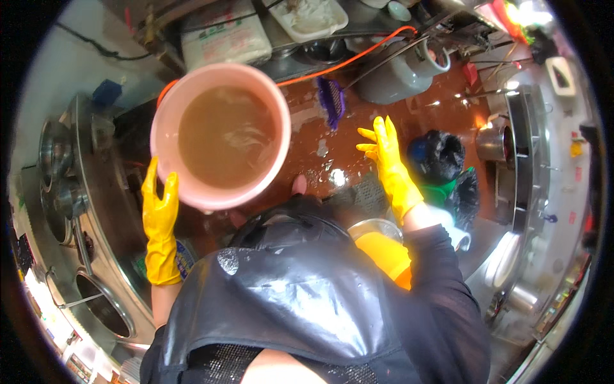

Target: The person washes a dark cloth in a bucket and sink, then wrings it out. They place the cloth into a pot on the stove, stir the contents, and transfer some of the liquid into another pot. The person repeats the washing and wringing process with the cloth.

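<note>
A pink plastic tub (165, 125) stands in front of me, with cloudy brown water (220, 144) in it. My left hand (160, 211), in a yellow rubber glove, is at the tub's lower left rim. Its thumb and fingers are spread beside the wall, and whether they touch it is hard to tell. Off to the right, my right hand (386, 163), gloved the same way, is raised over the wet floor with spread fingers and nothing in it. A black apron (307, 297) covers my front.
Steel counters with pots run along the left (105, 211) and right (523, 158). Ahead are a grey gas cylinder (388, 79), an orange hose (345, 60) and a purple brush head (331, 101). Black plastic bags (441, 153) sit right of my right hand. The red-brown floor (307, 129) is wet.
</note>
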### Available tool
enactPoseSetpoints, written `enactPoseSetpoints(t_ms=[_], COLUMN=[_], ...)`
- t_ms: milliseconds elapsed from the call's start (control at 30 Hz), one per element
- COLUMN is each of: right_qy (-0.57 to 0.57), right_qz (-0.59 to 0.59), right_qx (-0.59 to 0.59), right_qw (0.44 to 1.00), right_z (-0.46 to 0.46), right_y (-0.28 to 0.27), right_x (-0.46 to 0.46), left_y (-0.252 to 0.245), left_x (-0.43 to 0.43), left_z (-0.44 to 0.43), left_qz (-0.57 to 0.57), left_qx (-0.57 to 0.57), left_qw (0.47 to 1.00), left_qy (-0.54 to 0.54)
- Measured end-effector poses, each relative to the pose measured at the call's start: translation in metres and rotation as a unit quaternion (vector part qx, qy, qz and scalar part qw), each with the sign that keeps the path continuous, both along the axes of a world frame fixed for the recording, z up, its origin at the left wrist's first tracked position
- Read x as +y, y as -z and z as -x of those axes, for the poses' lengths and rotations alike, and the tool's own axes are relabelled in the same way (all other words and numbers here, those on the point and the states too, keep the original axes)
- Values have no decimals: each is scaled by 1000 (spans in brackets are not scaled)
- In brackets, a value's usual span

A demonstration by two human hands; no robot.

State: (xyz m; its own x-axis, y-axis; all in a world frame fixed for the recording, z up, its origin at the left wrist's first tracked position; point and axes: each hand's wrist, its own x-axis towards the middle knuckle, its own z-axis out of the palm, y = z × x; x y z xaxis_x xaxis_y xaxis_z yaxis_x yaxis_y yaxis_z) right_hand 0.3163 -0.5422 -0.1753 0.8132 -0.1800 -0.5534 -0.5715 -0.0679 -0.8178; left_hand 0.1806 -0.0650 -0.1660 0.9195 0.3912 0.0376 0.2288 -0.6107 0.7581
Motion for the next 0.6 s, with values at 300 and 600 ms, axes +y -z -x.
enactPoseSetpoints(t_ms=[300,600], right_qy=[-93,-416], right_qz=[151,592], right_qx=[-132,-261], right_qw=[975,639], right_z=[-171,-407], right_y=[-9,40], right_x=[-148,-286], left_y=[-5,0], left_x=[-81,-213], left_z=[-98,-161], left_qz=[12,-13], left_qx=[15,131], left_qw=[1000,990], left_qy=[25,-45])
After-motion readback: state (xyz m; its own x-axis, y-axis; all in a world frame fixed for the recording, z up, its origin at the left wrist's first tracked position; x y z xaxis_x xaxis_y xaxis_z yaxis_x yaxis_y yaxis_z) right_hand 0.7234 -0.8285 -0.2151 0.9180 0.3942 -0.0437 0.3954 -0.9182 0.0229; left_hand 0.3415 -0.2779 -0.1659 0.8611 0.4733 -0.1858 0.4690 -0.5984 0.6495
